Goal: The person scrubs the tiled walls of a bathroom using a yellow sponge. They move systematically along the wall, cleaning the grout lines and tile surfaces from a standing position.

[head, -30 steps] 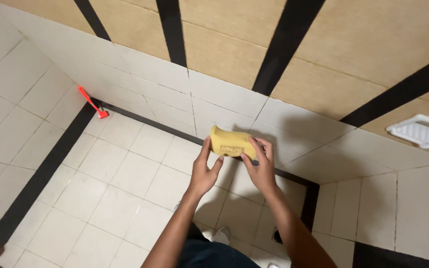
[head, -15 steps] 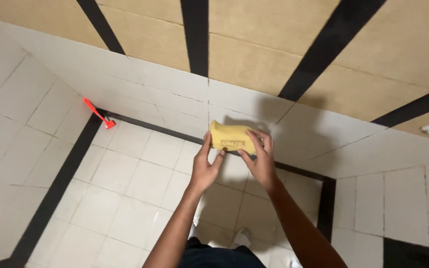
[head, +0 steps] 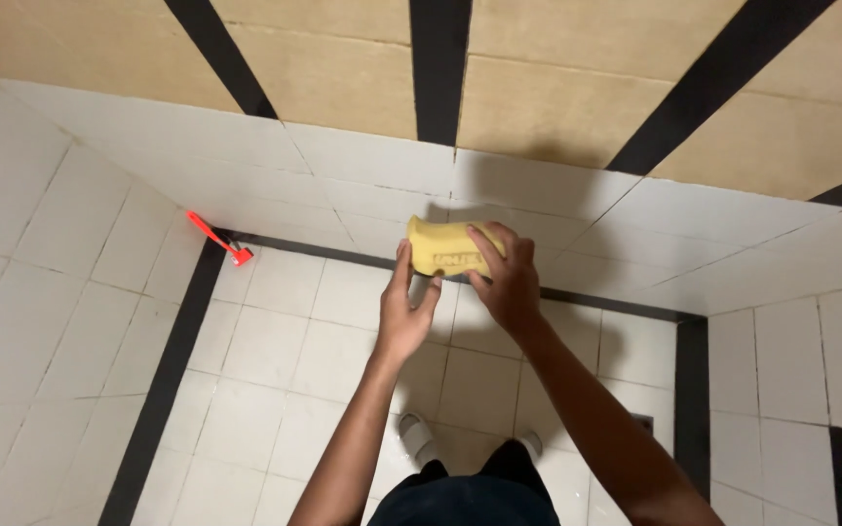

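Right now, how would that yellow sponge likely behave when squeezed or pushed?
The yellow sponge looks soft: its edges curve unevenly under the right hand. It is probably light, since fingertips alone hold it up, with the left hand at its lower edge. Blocky, so unlikely to roll.

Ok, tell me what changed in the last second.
The view swung left, so the white fixture at the right edge left the frame. Both hands stay on the yellow sponge: the right hand over its top, the left hand beneath. The red brush lies unmoved.
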